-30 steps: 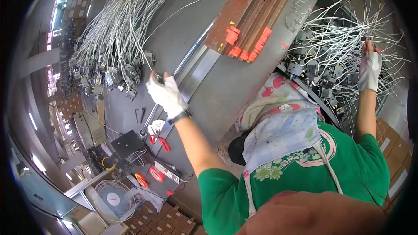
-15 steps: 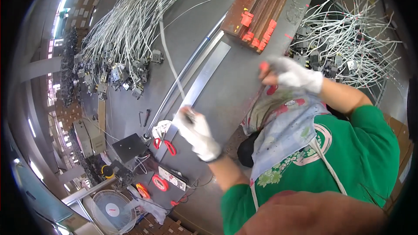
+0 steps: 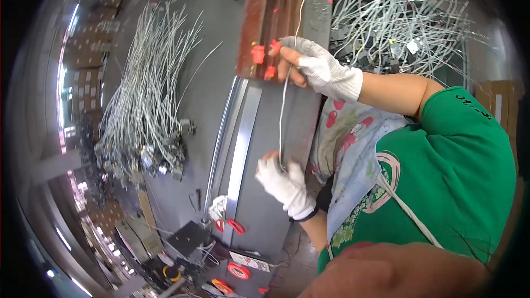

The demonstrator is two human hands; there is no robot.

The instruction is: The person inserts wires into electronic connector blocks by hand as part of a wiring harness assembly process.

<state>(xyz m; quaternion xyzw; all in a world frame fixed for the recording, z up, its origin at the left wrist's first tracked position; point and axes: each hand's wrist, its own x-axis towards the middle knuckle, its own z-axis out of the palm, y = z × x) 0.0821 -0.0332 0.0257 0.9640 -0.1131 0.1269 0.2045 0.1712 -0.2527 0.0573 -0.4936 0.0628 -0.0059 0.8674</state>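
A thin white cable [image 3: 282, 113] runs from the top edge down between my two gloved hands. My left hand [image 3: 285, 190], in a white fingerless glove, is closed around the cable's lower end; what else lies in its palm is hidden. Above it, my right hand [image 3: 320, 69], gloved alike, has its fingers curled at the cable, thumb and forefinger close together. Beside those fingertips is a small red tape piece [image 3: 274, 46]; whether they hold it I cannot tell. Just beyond stands a reddish-brown block [image 3: 254, 27] with red tape pieces stuck on it.
White cables [image 3: 146, 83] with dark connector ends lie in a bundle at left; another tangled pile [image 3: 397, 16] is at upper right. A flat metal strip [image 3: 243, 143] and a rod [image 3: 221, 138] lie along the grey table. Red-handled scissors [image 3: 236, 226] and a tape roll [image 3: 238, 270] lie lower down.
My right hand has moved to the tape-covered block and the cable. My left hand has moved away from the metal strip, bringing the cable along. The whole view has shifted.
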